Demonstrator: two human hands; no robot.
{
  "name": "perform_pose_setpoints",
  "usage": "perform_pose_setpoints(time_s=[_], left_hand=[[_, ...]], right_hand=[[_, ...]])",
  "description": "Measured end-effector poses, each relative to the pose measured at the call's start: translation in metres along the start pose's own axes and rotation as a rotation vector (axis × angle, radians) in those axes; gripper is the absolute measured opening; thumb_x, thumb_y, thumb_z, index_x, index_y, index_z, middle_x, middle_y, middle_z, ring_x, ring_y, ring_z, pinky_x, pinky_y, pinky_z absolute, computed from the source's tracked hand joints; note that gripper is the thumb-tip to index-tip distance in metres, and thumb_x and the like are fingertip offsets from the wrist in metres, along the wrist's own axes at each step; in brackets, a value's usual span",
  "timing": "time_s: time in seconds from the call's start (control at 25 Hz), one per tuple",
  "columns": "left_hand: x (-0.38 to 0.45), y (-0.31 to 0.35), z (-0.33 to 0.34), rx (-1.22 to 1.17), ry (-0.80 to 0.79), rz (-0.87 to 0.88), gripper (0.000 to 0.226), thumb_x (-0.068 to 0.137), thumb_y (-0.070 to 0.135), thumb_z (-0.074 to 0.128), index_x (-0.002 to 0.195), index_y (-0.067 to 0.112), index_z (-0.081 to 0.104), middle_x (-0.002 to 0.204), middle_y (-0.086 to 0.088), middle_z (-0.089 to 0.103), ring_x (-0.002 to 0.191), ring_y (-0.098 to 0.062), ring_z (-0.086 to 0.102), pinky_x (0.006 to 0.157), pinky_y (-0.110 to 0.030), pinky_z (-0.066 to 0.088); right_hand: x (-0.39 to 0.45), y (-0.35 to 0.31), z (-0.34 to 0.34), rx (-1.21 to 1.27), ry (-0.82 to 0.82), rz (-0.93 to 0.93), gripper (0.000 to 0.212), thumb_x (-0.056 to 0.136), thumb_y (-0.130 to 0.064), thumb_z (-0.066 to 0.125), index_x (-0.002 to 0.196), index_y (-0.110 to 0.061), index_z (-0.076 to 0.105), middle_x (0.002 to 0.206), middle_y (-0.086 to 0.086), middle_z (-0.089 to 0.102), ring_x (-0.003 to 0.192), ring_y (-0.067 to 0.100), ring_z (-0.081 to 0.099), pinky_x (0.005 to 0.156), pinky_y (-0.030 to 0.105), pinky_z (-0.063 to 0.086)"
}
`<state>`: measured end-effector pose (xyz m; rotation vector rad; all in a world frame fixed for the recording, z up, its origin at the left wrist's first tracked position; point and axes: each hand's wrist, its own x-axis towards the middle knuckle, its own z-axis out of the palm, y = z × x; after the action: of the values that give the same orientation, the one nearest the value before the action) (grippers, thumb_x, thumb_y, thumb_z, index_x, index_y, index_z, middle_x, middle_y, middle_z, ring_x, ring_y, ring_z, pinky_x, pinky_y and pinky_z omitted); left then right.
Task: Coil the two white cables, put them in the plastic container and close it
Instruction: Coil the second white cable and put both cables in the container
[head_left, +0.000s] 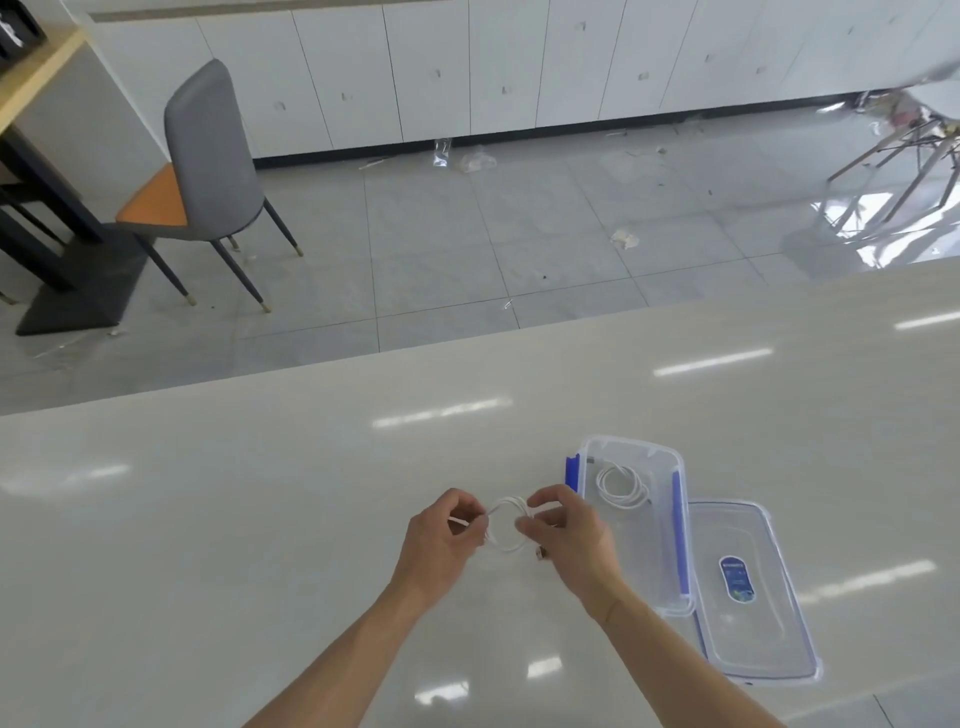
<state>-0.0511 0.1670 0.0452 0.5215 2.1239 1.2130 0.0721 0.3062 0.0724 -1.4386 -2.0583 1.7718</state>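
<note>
Just left of the open container (636, 525), your left hand (441, 540) and right hand (566, 535) pinch the second cable (506, 525), nearly coiled. One coil (621, 486) lies inside already. Next, drop this in, then fit the lid (753, 592).

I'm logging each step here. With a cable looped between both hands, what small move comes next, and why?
Probably carry the second cable right into the open container. It looks coiled between the left hand and right hand, and the first coil already lies inside.
</note>
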Motion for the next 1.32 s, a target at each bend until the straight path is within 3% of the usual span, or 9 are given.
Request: perform_pose_setpoints(time_s=[0.2,0.36,0.52,0.68,0.8,1.0,1.08,1.2,1.32], left_hand=[[0.001,0.045,0.037,0.038,-0.138,0.083,0.012,0.084,0.023,0.072,0.078,0.03,0.064,0.077,0.012,0.072,0.07,-0.008,0.07,0.068,-0.026,0.06],[0.003,0.074,0.076,0.185,-0.273,0.102,0.007,0.087,0.023,0.069,0.083,0.026,0.065,0.083,0.012,0.071,0.075,-0.005,0.067,0.069,-0.015,0.054],[0.009,0.091,0.105,0.353,-0.328,0.099,0.01,0.087,0.023,0.064,0.097,0.022,0.065,0.09,0.007,0.073,0.086,-0.015,0.07,0.079,-0.033,0.057],[0.022,0.1,0.125,0.716,-0.4,0.145,0.028,0.089,0.021,0.055,0.115,0.025,0.062,0.101,0.008,0.074,0.099,-0.019,0.066,0.087,-0.033,0.049],[0.029,0.106,0.139,1.01,-0.387,0.276,0.025,0.088,0.016,0.053,0.107,0.022,0.068,0.102,0.001,0.075,0.103,-0.023,0.063,0.094,-0.036,0.036],[0.029,0.107,0.157,1.328,-0.395,0.327,0.026,0.08,0.003,0.054,0.095,0.018,0.071,0.096,-0.006,0.07,0.104,-0.026,0.054,0.1,-0.043,0.029],[0.028,0.106,0.162,1.404,-0.403,0.328,0.019,0.083,0.006,0.056,0.09,0.019,0.069,0.094,-0.003,0.068,0.11,-0.026,0.05,0.107,-0.047,0.026],[0.03,0.102,0.166,1.449,-0.423,0.299,0.018,0.085,0.008,0.059,0.091,0.02,0.07,0.088,0.001,0.064,0.116,-0.025,0.047,0.117,-0.053,0.014],[0.032,0.098,0.166,1.463,-0.436,0.284,0.022,0.088,0.01,0.057,0.097,0.022,0.073,0.099,0.001,0.07,0.119,-0.024,0.049,0.121,-0.06,-0.005]], right_hand=[[-0.015,0.012,-0.056,0.083,0.125,0.015,0.01,0.08,-0.024,0.078,0.08,-0.031,0.071,0.072,-0.007,0.078,0.058,0.012,0.07,0.062,0.031,0.061],[-0.016,0.031,-0.1,0.109,0.176,0.086,0.009,0.081,-0.014,0.078,0.081,-0.021,0.074,0.07,0.003,0.078,0.055,0.013,0.067,0.063,0.039,0.063],[-0.012,0.044,-0.125,-0.02,0.146,0.13,0.01,0.08,-0.014,0.077,0.086,-0.019,0.071,0.064,-0.002,0.072,0.054,0.017,0.063,0.068,0.046,0.061],[0.002,0.043,-0.133,-0.329,0.048,0.117,0.016,0.081,-0.02,0.072,0.097,-0.019,0.068,0.083,0.004,0.075,0.066,0.021,0.066,0.071,0.038,0.058],[0.018,0.037,-0.132,-0.565,-0.03,0.081,0.02,0.083,-0.014,0.065,0.103,-0.013,0.065,0.095,0.012,0.074,0.081,0.032,0.073,0.075,0.039,0.061],[0.038,0.036,-0.12,-0.862,-0.218,0.078,0.013,0.084,0.006,0.057,0.09,-0.005,0.063,0.083,0.014,0.079,0.078,0.031,0.077,0.074,0.038,0.063],[0.043,0.038,-0.115,-0.875,-0.241,0.087,0.018,0.084,0.009,0.055,0.088,-0.006,0.062,0.082,0.014,0.079,0.073,0.031,0.076,0.072,0.04,0.064],[0.051,0.041,-0.11,-0.946,-0.26,0.055,0.024,0.081,0.011,0.057,0.095,-0.007,0.065,0.098,0.016,0.077,0.089,0.032,0.075,0.075,0.037,0.061],[0.058,0.042,-0.105,-1.028,-0.227,-0.036,0.025,0.085,0.005,0.051,0.104,-0.005,0.064,0.112,0.018,0.069,0.102,0.036,0.068,0.079,0.038,0.054]])
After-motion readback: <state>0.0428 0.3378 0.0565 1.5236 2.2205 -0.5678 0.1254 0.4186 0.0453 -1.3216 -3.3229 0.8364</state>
